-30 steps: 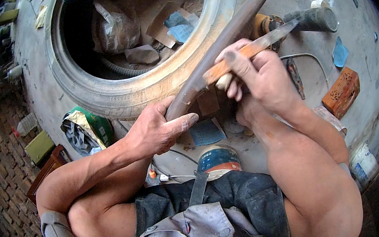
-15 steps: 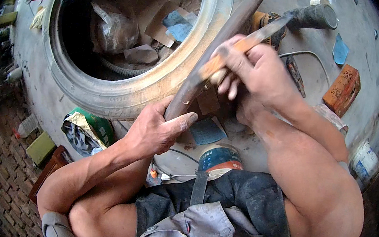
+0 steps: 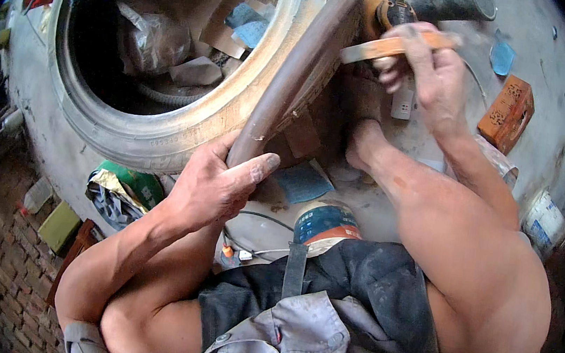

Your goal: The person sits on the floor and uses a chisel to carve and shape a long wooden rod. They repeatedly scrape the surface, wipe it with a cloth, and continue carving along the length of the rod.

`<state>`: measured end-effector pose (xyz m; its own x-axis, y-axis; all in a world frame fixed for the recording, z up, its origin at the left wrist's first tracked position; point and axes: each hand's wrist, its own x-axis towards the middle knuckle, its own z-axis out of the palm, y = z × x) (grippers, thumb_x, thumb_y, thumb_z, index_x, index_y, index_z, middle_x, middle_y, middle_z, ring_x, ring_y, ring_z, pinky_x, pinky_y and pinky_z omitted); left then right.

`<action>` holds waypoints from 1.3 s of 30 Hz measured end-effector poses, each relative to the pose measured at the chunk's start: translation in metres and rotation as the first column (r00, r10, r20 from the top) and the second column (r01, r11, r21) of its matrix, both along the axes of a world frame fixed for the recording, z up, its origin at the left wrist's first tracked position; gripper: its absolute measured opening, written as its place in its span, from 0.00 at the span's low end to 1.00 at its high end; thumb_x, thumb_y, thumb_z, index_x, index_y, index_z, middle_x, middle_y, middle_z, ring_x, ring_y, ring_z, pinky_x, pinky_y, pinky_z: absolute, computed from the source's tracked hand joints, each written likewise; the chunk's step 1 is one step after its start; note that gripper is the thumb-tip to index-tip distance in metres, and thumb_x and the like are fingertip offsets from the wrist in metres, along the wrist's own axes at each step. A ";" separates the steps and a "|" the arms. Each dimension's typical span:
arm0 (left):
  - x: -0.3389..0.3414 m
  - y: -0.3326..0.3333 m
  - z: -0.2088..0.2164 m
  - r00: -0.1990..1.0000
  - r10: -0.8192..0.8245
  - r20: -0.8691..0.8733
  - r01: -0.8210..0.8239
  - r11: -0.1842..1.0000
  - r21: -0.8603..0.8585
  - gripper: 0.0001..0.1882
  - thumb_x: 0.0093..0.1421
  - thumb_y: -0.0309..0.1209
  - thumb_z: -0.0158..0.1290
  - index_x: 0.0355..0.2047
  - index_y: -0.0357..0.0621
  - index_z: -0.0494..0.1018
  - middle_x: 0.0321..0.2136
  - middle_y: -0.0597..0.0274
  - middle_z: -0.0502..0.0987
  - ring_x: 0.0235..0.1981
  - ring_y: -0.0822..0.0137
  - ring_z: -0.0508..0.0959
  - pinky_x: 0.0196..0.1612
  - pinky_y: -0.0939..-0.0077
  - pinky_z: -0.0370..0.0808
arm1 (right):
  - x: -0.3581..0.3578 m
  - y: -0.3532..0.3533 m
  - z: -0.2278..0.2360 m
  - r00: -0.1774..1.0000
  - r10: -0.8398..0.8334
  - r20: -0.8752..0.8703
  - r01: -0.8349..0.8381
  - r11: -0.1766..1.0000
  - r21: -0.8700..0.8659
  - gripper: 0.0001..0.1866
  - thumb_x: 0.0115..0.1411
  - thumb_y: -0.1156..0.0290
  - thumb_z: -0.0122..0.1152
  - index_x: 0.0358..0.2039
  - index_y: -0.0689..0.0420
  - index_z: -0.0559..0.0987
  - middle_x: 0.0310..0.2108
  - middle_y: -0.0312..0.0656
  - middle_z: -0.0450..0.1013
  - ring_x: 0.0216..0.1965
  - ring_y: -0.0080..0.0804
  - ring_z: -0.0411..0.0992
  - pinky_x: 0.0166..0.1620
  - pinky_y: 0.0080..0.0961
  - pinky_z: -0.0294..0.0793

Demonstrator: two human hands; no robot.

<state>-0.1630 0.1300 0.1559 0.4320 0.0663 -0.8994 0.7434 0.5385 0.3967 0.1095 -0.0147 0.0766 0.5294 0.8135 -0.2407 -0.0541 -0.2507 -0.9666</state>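
My left hand (image 3: pixel 215 179) is closed round the lower end of a long, smooth, dark brown curved bar (image 3: pixel 292 72). The bar slants up and away to the right, alongside the tyre (image 3: pixel 159 144), and its far end runs out of view. In my right hand (image 3: pixel 432 75) is a narrow flat tool (image 3: pixel 390 46) with an orange middle and a greyish tip. That tip points left toward the bar and is apart from it. Motion blurs the right fingers and the tool's other end, so its exact kind is unclear.
Inside the tyre lie a clear plastic bag (image 3: pixel 151 40) and paper scraps. An orange-and-black power tool (image 3: pixel 393 12), a dark cylinder (image 3: pixel 455 4) and an orange brick-like block (image 3: pixel 507 114) lie to the right. Near my lap stand a blue-and-orange tin (image 3: pixel 326 224) and a green bag (image 3: pixel 144 186).
My right hand has moved right, taking the orange tool away from the brown bar and turning it flatter. My left hand keeps its hold; the whole view has shifted slightly.
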 end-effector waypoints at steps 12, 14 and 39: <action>-0.021 0.009 0.045 0.995 -0.093 -0.026 0.097 0.949 0.300 0.13 0.67 0.38 0.55 0.39 0.40 0.71 0.17 0.70 0.70 0.13 0.78 0.67 0.15 0.79 0.64 | -0.036 -0.229 -0.086 0.959 0.249 0.132 -0.038 0.581 -0.813 0.19 0.59 0.57 0.57 0.37 0.62 0.82 0.33 0.57 0.80 0.36 0.54 0.80 0.40 0.49 0.78; -0.023 -0.008 0.064 0.999 0.005 -0.046 0.012 0.929 0.370 0.15 0.67 0.38 0.55 0.31 0.44 0.63 0.13 0.74 0.61 0.09 0.80 0.60 0.11 0.81 0.56 | -0.047 -0.246 -0.115 0.957 0.270 0.109 -0.047 0.512 -0.858 0.18 0.58 0.59 0.55 0.35 0.62 0.82 0.31 0.58 0.79 0.35 0.56 0.80 0.40 0.49 0.79; -0.085 -0.207 0.094 0.897 0.435 -0.076 -0.423 0.896 0.139 0.11 0.68 0.38 0.55 0.33 0.51 0.65 0.15 0.76 0.59 0.10 0.80 0.58 0.12 0.82 0.54 | -0.051 -0.256 -0.157 0.876 0.130 0.464 0.167 0.821 -0.546 0.19 0.62 0.70 0.55 0.54 0.55 0.75 0.60 0.53 0.64 0.54 0.56 0.71 0.54 0.47 0.74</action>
<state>-0.2479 -0.0766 0.2501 0.2438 0.3308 -0.9117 0.4904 0.7690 0.4102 0.0589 -0.2704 -0.0807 0.7086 0.6028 -0.3668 0.3475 -0.7505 -0.5621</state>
